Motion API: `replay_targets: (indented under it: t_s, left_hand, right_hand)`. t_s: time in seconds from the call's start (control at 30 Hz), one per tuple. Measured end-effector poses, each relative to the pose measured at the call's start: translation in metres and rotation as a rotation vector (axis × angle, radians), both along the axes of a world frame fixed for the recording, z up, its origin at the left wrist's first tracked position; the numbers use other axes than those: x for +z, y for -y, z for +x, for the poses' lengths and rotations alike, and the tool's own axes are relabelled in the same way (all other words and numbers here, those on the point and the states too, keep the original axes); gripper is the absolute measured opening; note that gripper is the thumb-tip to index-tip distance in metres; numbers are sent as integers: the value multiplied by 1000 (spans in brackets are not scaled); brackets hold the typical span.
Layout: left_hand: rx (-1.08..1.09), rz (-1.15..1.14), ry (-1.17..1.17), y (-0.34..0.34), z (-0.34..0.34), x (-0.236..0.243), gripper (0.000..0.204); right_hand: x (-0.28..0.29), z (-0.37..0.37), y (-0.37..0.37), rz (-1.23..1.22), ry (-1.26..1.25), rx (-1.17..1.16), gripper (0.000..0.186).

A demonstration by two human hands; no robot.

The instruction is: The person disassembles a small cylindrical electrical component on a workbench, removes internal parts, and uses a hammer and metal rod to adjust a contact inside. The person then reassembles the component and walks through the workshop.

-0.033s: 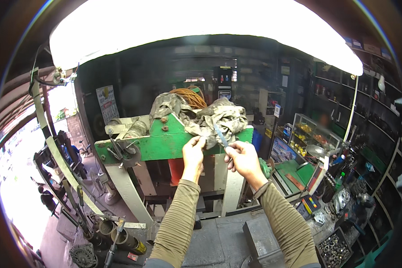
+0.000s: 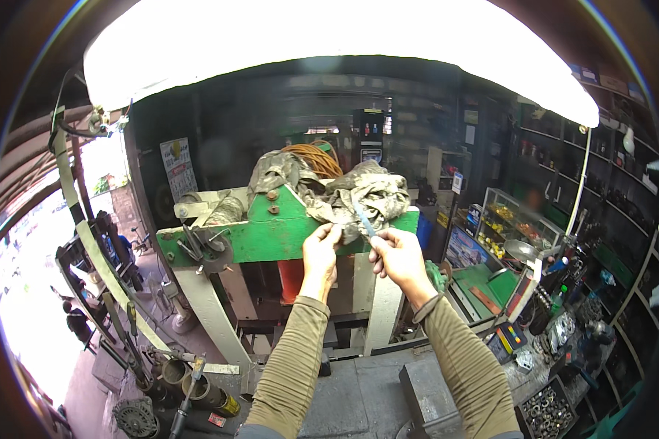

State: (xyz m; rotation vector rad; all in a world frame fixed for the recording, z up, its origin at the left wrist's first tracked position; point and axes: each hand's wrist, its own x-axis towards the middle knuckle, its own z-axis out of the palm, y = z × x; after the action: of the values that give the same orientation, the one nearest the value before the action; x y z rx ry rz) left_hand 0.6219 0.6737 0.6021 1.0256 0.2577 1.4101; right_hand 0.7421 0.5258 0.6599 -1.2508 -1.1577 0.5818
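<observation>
In my right hand (image 2: 400, 261) is a thin, flat bluish-grey strip (image 2: 364, 219), possibly a blade, pinched at its lower end. Its upper end slants up and left in front of a crumpled, dirty camouflage cloth (image 2: 373, 192). My left hand (image 2: 319, 252) is closed in a pinch just left of the strip, by the cloth's lower edge. Whatever its fingertips hold is too small to make out. Behind both hands runs a green metal crossbeam (image 2: 271, 243) on pale legs, with the cloth bundled on top.
An orange coiled hose (image 2: 315, 157) lies behind the cloth. Left on the beam sits a cable-wound drum (image 2: 227, 211). A grey metal block (image 2: 426, 391) stands below my right forearm. On the right are a glass display case (image 2: 516, 219) and a tray of nuts (image 2: 549, 411).
The whole scene has shifted very slightly in the picture. Both hands keep nearly the same pose, and the strip remains in my right hand.
</observation>
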Motion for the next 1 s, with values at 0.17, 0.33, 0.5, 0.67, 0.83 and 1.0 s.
replay_targets:
  t_s: [0.17, 0.33, 0.5, 0.67, 0.83, 1.0]
  left_hand:
    - [-250, 40, 173, -5, 6, 11, 21]
    - [-49, -82, -22, -17, 10, 16, 32]
    - [46, -106, -20, -19, 13, 20, 42]
    - [-58, -216, 53, -19, 20, 32, 46]
    - [-96, -289, 74, -10, 31, 40, 41]
    - [-97, -138, -31, 3, 45, 40, 38]
  right_hand:
    - [3, -7, -57, 9, 41, -39, 20]
    - [-18, -4, -77, -32, 136, -56, 21]
    - [-32, 6, -77, 20, 410, -217, 27]
    - [-19, 11, -45, -94, 516, -247, 31]
    - [-3, 12, -11, -182, 464, -302, 30]
    - [3, 5, 24, -111, 585, -497, 23]
